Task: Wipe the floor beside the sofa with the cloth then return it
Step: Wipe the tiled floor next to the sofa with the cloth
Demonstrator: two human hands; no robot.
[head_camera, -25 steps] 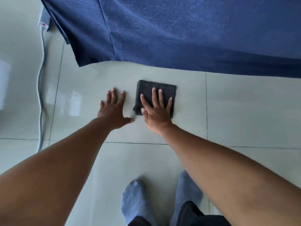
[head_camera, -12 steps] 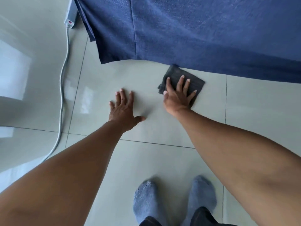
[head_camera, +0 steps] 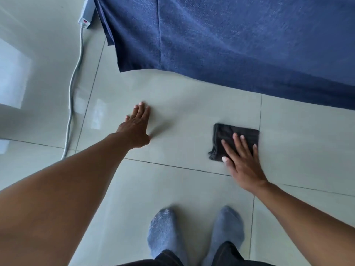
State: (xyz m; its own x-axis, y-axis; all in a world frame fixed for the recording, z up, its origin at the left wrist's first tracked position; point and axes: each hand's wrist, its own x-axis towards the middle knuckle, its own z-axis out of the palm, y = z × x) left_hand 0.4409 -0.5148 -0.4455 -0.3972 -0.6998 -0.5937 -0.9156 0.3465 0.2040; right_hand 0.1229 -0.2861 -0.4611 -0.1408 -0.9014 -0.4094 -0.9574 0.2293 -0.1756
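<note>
A folded dark grey cloth [head_camera: 228, 134] lies flat on the pale tiled floor [head_camera: 182, 108], a short way in front of the blue sofa cover [head_camera: 240, 45]. My right hand [head_camera: 243, 162] presses down on the cloth's near half with fingers spread, palm partly on the tile. My left hand [head_camera: 137, 127] rests flat on the bare floor to the left of the cloth, fingers together, holding nothing.
A white power strip [head_camera: 85, 18] lies at the sofa's left corner, and its grey cable [head_camera: 72, 93] runs down the floor on the left. My two feet in grey socks [head_camera: 165, 233] stand on the tiles below the hands.
My right hand has slid the cloth away from the sofa's edge, toward me and to the right. My left hand has stayed planted on the floor.
</note>
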